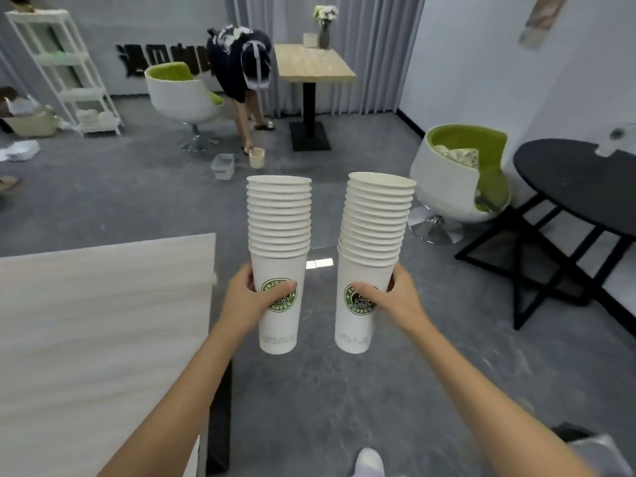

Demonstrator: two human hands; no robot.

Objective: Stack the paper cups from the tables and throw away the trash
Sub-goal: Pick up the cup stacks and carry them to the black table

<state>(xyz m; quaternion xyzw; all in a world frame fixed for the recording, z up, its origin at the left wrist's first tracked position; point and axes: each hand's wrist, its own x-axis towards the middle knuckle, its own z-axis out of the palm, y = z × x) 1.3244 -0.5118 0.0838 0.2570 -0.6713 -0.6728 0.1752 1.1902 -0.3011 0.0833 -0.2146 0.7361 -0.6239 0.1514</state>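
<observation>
I hold two tall stacks of white paper cups with green coffee logos, side by side in front of me above the grey floor. My left hand (253,297) grips the bottom cup of the left stack (278,235). My right hand (392,297) grips the bottom cup of the right stack (373,232), which leans slightly to the right. Both stacks hold several nested cups. A single paper cup (256,157) stands on the floor farther off, next to a small clear container (223,165).
A pale table (103,339) is at my left. A black round table (578,187) and a white-green chair (457,180) stand at right. Ahead, a person (241,70) bends down beside another white chair (182,94) and a wooden table (313,63). A white shelf (65,70) stands far left.
</observation>
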